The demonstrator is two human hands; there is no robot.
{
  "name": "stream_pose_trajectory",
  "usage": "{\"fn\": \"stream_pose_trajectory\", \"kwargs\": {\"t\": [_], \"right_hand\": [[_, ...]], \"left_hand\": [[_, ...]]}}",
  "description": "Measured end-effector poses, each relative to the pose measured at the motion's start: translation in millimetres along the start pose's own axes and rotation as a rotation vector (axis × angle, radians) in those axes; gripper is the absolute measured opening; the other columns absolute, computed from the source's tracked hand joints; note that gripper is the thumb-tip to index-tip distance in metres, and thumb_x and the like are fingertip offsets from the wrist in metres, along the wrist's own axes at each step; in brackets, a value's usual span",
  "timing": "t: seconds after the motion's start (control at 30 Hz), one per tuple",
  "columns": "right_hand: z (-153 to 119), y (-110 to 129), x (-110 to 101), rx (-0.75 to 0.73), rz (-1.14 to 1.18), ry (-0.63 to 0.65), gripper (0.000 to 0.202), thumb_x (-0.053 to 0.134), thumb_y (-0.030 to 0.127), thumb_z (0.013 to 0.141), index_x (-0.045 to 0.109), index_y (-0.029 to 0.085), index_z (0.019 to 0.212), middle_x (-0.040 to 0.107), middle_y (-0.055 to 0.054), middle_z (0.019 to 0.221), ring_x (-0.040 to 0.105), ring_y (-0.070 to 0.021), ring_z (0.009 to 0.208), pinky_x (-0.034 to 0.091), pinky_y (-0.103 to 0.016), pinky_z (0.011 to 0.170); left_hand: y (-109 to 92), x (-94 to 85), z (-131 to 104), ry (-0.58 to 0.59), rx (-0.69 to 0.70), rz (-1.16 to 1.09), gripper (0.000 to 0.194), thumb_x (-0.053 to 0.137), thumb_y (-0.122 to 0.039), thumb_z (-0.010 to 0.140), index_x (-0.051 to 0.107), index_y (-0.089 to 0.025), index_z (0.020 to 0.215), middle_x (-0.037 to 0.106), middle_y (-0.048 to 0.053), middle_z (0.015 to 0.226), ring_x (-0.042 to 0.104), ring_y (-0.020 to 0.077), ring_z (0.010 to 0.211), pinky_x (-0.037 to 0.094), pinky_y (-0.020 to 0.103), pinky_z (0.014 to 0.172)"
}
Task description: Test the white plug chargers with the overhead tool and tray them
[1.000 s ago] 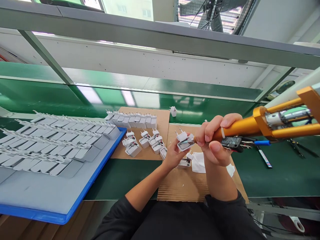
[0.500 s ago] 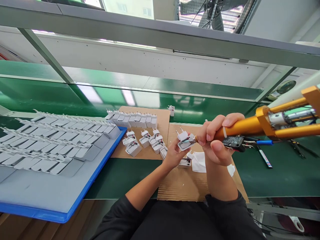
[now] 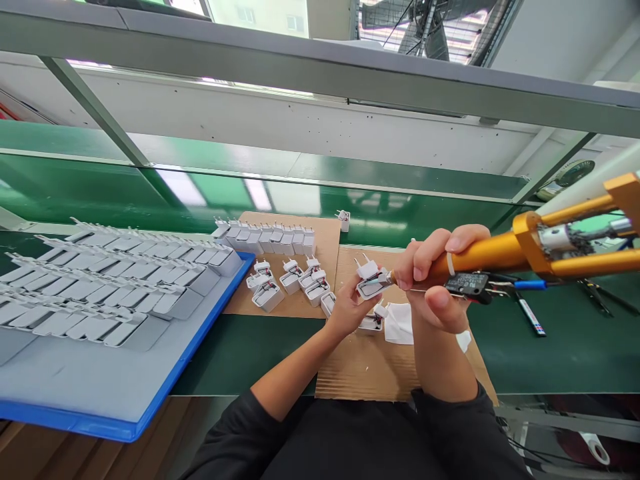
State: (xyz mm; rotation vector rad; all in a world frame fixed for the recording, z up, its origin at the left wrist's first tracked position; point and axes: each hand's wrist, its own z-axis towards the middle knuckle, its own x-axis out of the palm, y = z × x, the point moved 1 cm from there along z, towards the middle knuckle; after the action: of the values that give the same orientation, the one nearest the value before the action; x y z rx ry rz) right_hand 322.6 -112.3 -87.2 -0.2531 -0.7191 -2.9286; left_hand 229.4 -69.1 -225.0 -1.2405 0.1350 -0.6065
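Fingers [image 3: 425,257] of the right hand [image 3: 423,310] are gripping an orange metal cylindrical tool [image 3: 485,257], aiming its tip into the open white plastic plug case [image 3: 369,289] that the left hand [image 3: 346,310] is gripping above brown corrugated cardboard [image 3: 360,373], seemingly calling for steady alignment.

a pale wall [image 3: 310,123] dotted with dark marks spans the frame behind a grey metal beam [image 3: 320,67]. at the top, a bright window [image 3: 260,17] sits left of a caged fan [image 3: 425,30]. below runs a long green ledge [image 3: 250,158]; a glossy green surface [image 3: 215,193] beneath it reflects white light, and a dark green bench [image 3: 575,360] fills the lower right.
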Motion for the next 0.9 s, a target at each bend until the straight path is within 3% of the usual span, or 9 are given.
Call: {"fn": "stream_pose_trajectory", "kwargs": {"t": [0.13,0.27,0.4,0.53,0.7,0.8,0.9], "right_hand": [[0,0,-1,0.025,-0.022,-0.01,0.03,0.07,0.033,0.074,0.05,0.029,0.096,0.044,0.006,0.066,0.043,-0.0089,0.043,0.036,-0.025,0.035],[-1,2,-2,0.007,-0.001,0.001,0.032,0.071,0.032,0.073,0.05,0.028,0.098,0.046,0.006,0.067,0.044,-0.0087,0.043,0.036,-0.025,0.035],[-3,8,-5,0.041,0.007,-0.028,0.039,0.075,0.042,0.07,0.052,0.025,0.096,0.048,0.006,0.067,0.044,-0.0089,0.044,0.036,-0.026,0.037],[-6,9,-20,0.03,-0.012,-0.052,0.043,0.074,0.051,0.067,0.054,0.024,0.095,0.048,0.005,0.065,0.043,-0.0098,0.042,0.033,-0.027,0.033],[-7,1,-47,-0.052,-0.019,0.005,0.041,0.068,0.051,0.072,0.057,0.021,0.098,0.05,0.004,0.064,0.042,-0.0105,0.038,0.031,-0.028,0.026],[-7,-1,-56,-0.066,-0.021,-0.001,0.04,0.067,0.051,0.073,0.058,0.02,0.097,0.05,0.004,0.062,0.041,-0.0102,0.035,0.03,-0.028,0.025],[-8,-1,-59,-0.049,-0.05,-0.038,0.041,0.068,0.054,0.07,0.059,0.021,0.094,0.049,0.005,0.06,0.04,-0.0097,0.033,0.028,-0.028,0.024]], "left_hand": [[-4,-2.0,-1,0.024,0.007,0.073,0.047,0.069,-0.033,0.077,0.058,-0.018,0.121,0.067,0.008,0.116,0.063,0.0242,0.105,0.049,0.037,0.096],[-14,-6.3,1,0.051,-0.021,0.305,0.036,0.064,-0.028,0.079,0.061,-0.016,0.113,0.069,0.008,0.106,0.064,0.022,0.097,0.051,0.035,0.089],[-21,-25.3,1,-0.02,-0.011,0.5,0.033,0.062,-0.025,0.079,0.062,-0.016,0.111,0.068,0.009,0.105,0.064,0.0221,0.097,0.051,0.035,0.09],[-30,-75.4,-9,-0.296,-0.053,0.68,0.038,0.065,-0.033,0.077,0.061,-0.017,0.111,0.067,0.009,0.105,0.063,0.0239,0.099,0.05,0.037,0.091],[-57,-168.0,-24,-0.788,-0.219,0.925,0.054,0.066,-0.04,0.073,0.057,-0.018,0.121,0.065,0.009,0.106,0.063,0.0229,0.094,0.05,0.035,0.086],[-71,-206.8,-34,-0.875,-0.369,1.047,0.062,0.066,-0.039,0.071,0.053,-0.017,0.127,0.067,0.008,0.102,0.064,0.0226,0.087,0.052,0.035,0.082],[-75,-215.7,-51,-0.834,-0.466,1.207,0.061,0.065,-0.043,0.07,0.055,-0.016,0.124,0.068,0.009,0.098,0.065,0.0275,0.089,0.052,0.039,0.082]]}}
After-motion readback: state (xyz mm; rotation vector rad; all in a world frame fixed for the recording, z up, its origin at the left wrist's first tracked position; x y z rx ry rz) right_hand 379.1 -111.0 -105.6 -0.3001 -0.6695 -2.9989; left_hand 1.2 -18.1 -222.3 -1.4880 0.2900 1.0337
